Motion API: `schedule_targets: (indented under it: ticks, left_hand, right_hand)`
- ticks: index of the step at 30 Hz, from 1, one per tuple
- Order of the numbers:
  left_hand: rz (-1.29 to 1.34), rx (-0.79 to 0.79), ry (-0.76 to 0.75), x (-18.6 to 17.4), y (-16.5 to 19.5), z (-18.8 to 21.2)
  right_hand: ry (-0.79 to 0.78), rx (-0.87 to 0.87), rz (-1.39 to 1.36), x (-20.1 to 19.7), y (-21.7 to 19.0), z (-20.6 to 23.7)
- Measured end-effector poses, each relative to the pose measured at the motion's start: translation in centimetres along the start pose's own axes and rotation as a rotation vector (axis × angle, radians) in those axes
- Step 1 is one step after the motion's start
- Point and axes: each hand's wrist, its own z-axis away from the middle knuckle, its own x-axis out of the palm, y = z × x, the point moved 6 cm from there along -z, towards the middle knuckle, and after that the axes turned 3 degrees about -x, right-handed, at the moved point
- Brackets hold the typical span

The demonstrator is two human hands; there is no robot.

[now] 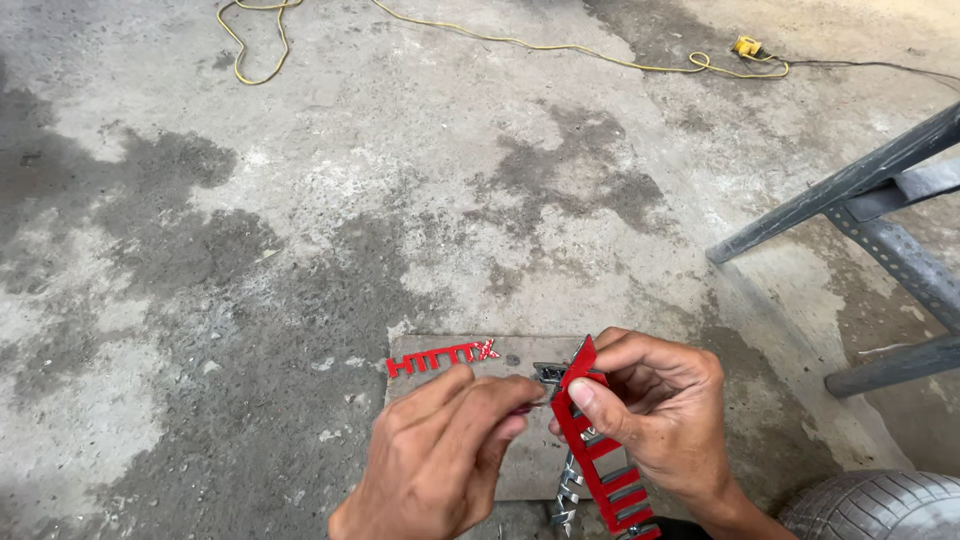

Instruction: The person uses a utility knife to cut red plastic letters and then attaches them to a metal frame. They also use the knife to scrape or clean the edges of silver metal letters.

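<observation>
My right hand (660, 415) grips a red ladder-shaped plastic strip (590, 450) near its top end, with a silver chrome-looking strip (568, 495) hanging behind it. My left hand (440, 460) pinches a thin dark tool (530, 408) whose tip touches the top of the red strip. A second red strip of letter-like shapes (440, 357) lies flat on the upper edge of a grey board (530, 460) on the floor, just above my left hand.
The stained concrete floor (300, 200) spreads all around. A yellow cable (560, 48) runs along the far edge to a yellow plug (746, 46). A grey metal frame (880, 200) stands at the right, and a tyre (880, 505) shows at the bottom right corner.
</observation>
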Motion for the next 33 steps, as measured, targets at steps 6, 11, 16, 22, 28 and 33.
schedule_targets:
  ticks: [6,11,16,22,28,33]
  left_hand:
    - [-0.173,0.127,0.026,-1.2,1.3,-0.9]
    - [-0.047,0.110,0.035,-1.6,1.0,-1.3]
    - [0.139,0.105,0.036,-1.8,0.1,-1.5]
    - [0.179,0.113,0.031,-1.6,-0.1,-1.5]
    - [0.191,0.120,0.044,-1.7,0.0,-1.6]
    - [0.169,0.111,0.048,-1.7,0.2,-1.7]
  right_hand:
    - [0.023,0.046,-0.017,0.2,-0.2,0.2]
    - [-0.037,0.085,-0.127,0.7,-0.5,0.2]
    - [-0.086,0.124,-0.232,1.0,-0.4,0.2]
    - [-0.115,0.147,-0.303,1.1,-0.1,0.3]
    - [-0.121,0.184,-0.356,1.2,0.3,0.4]
    - [-0.132,0.188,-0.350,1.3,0.2,0.3]
